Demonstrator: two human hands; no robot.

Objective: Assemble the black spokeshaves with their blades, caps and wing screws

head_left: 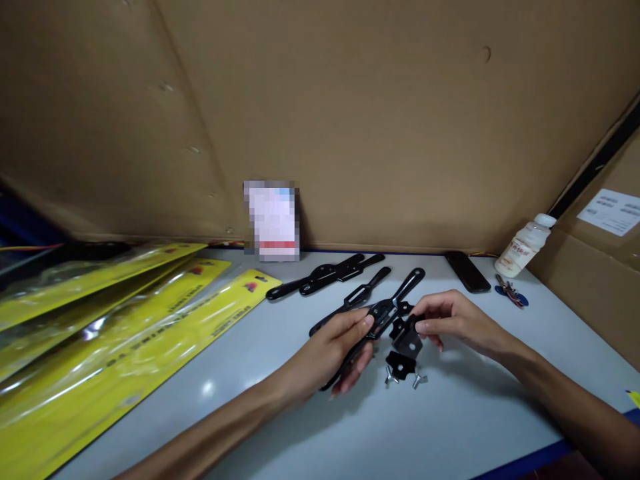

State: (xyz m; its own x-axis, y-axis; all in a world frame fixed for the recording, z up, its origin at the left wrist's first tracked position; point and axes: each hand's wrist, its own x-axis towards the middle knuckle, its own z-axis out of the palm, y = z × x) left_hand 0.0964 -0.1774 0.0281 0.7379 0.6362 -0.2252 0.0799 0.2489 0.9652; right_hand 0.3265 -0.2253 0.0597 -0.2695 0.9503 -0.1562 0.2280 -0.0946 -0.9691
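My left hand [345,350] is closed around a black spokeshave body [383,319], its handles slanting from lower left to upper right. Just to the right, my right hand [453,323] pinches a dark metal blade [411,345] between thumb and fingers, close to the spokeshave but apart from its middle. Below the blade lies a black notched plate [400,367] on the table, beside a silver wing screw [391,377] and another wing screw [420,380]. Behind my left hand rests another spokeshave body [363,293], partly hidden. Further back, several black spokeshave bodies [330,272] lie in a pile.
Yellow cards with clear plastic blisters [165,333] overlap on the left of the grey table [280,427]. At the back right are a black phone [467,271], a white bottle [527,247] and keys [511,291]. A blurred upright phone-like object [274,217] leans on the cardboard wall [380,133].
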